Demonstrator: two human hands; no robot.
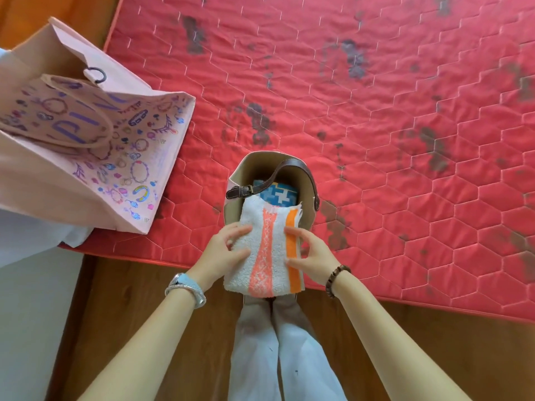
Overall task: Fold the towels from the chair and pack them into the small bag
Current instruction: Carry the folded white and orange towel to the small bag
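Observation:
A folded white towel [262, 247] with a pink and an orange stripe is held over the mouth of the small beige bag [235, 180], its far end inside the opening. My left hand [224, 250] grips the towel's left edge, and my right hand [309, 256] grips its right edge by the orange stripe. The bag stands at the near edge of the red mattress, and its brown leather strap [292, 169] arches over the opening. A blue patterned towel [276, 195] lies inside the bag.
A large pink paper bag [95, 146] with purple drawings lies on its side at the left of the red quilted mattress [376, 111]. A wooden bed frame [144, 314] runs along the near side. My legs are below the towel.

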